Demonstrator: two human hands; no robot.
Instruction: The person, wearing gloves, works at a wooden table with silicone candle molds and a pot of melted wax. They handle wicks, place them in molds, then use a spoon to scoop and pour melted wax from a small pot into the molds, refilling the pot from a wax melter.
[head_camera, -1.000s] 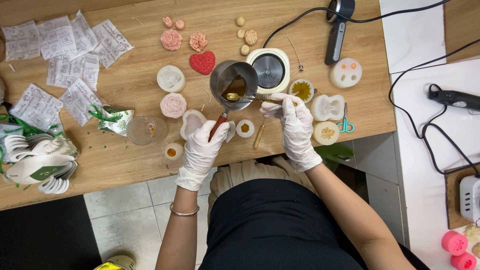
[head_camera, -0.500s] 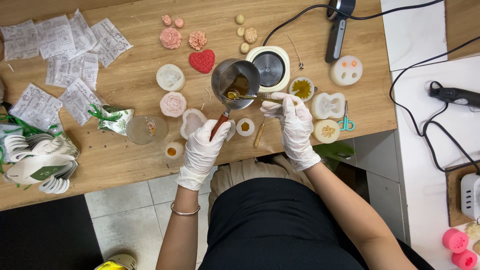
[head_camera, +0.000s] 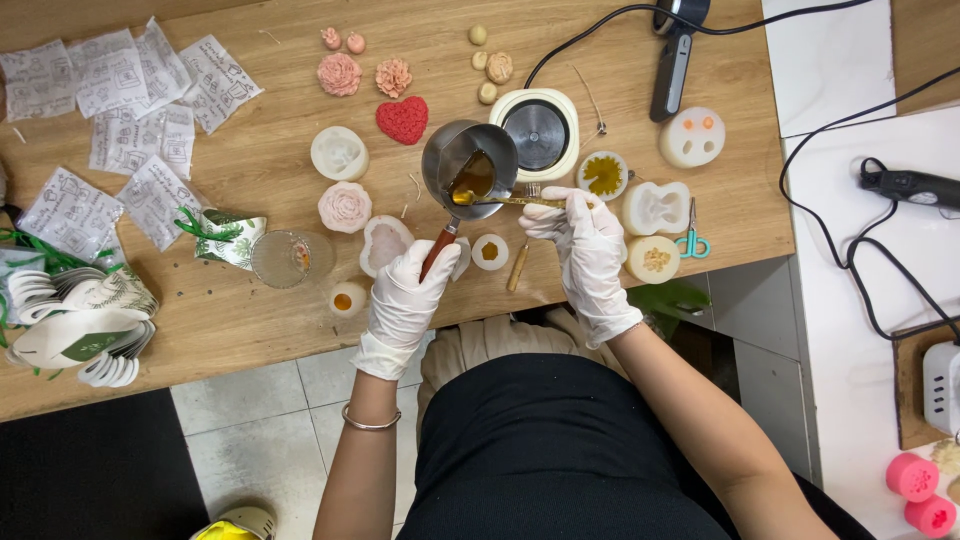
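Moulds (head_camera: 340, 153) and heater (head_camera: 535, 133) around pot (head_camera: 468, 168)

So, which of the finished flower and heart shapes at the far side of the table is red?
The heart, left of the metal pot. It alone is deep red and heart-shaped; the flower pieces beside it are pale pink.

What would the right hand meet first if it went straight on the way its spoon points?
The right hand points its spoon left into the small metal pot, so the pot's wall comes first, though depth is uncertain from above.
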